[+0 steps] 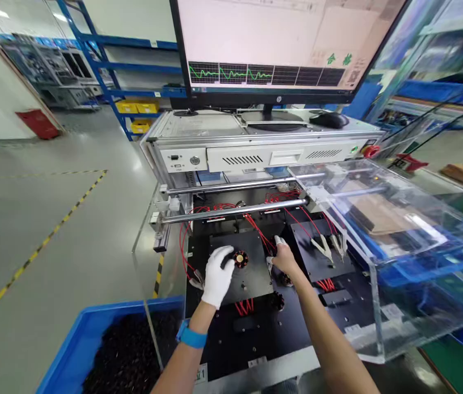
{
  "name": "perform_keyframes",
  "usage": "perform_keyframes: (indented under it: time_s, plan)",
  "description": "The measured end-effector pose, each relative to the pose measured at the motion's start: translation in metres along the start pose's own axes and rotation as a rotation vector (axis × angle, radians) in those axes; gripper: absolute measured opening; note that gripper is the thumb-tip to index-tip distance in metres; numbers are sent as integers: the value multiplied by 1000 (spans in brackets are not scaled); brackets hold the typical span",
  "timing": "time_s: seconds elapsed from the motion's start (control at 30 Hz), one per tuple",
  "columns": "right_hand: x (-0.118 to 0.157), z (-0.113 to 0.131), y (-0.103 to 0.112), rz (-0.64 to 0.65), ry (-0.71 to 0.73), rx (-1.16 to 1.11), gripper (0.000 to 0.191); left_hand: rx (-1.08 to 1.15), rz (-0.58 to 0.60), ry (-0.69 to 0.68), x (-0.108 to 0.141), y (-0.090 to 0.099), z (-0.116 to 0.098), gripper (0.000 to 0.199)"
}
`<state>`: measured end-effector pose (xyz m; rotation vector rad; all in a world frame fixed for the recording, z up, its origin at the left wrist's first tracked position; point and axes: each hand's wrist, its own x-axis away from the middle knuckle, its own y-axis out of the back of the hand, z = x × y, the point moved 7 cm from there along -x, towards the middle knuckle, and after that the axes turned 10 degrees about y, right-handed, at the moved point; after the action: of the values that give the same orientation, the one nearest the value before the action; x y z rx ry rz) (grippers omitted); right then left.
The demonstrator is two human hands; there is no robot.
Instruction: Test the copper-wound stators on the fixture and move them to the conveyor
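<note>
My left hand [218, 278], in a white glove, is at the left side of a small round stator [240, 259] with copper-coloured windings. Its thumb and fingers are apart in a curve beside the stator; whether they touch it I cannot tell. The stator rests on a raised black plate [251, 282]. At that plate's right edge my right hand [283, 257], with white coverings on its fingertips, is closed on a pale wire clip [270, 265], partly hidden, where red wires [259, 229] arrive. Two more dark stators, one [277, 301] below and one [286, 279] under my right hand, lie nearby.
Cream clips [323, 249] lie on a second black plate [303, 241] to the right. A clear acrylic cover [374, 306] juts out there. Metal rods [235, 210] cross behind my hands, below a monitor [279, 99]. A blue bin [87, 328] of dark parts stands at lower left.
</note>
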<state>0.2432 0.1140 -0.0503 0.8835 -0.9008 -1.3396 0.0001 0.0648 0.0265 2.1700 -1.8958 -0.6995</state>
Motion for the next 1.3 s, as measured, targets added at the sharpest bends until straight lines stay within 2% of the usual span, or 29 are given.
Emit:
perform_keyframes:
  time_s: [0.07, 0.13, 0.23, 0.3, 0.37, 0.5, 0.57, 0.63, 0.73, 0.83, 0.9, 0.97, 1.07, 1.13, 1.23, 1.3]
  plan:
    - [-2, 1, -10, 49, -41, 19, 69, -161, 99, -90, 6, -11, -11, 35]
    - [-2, 3, -13, 42, -73, 28, 55, -271, 167, -144, 10, -18, -18, 31]
    - [2, 10, -1, -79, -98, 24, 31, -346, 204, -155, 7, -20, -20, 18]
    - [7, 14, 15, -197, -123, -22, 24, -271, 229, -156, 5, -18, -19, 16]
    - [11, 18, 28, -246, -140, -107, 25, -131, 205, -121, 6, -11, -11, 13]
    - [17, 30, 30, -149, -122, -243, 28, 191, 33, 85, 21, 6, 23, 11]
    - [23, 34, 26, -109, -134, -243, 33, 245, 0, 117, 32, 10, 33, 12]
    - [30, 38, 23, -114, -126, -173, 45, 184, -10, 50, 40, 15, 28, 15]
    - [41, 49, 22, -135, -52, 3, 64, -57, -6, -199, 44, 19, -5, 28]
    - [48, 56, 19, -90, 13, 99, 60, -388, 146, -450, 38, -1, -40, 36]
    - [50, 57, 20, -55, 39, 109, 53, -531, 244, -540, 32, -18, -51, 28]
    - [49, 54, 26, -39, 27, 98, 51, -571, 277, -590, 26, -30, -55, 16]
    - [39, 50, 42, -76, -26, -79, 45, -556, 293, -602, 24, -39, -55, 10]
    - [29, 51, 46, -103, -60, -374, 40, -535, 287, -565, 26, -41, -53, 10]
    - [17, 61, 33, -66, -134, -811, 37, -514, 243, -486, 30, -43, -51, 11]
    - [13, 67, 25, -102, -150, -875, 33, -511, 217, -442, 32, -45, -49, 12]
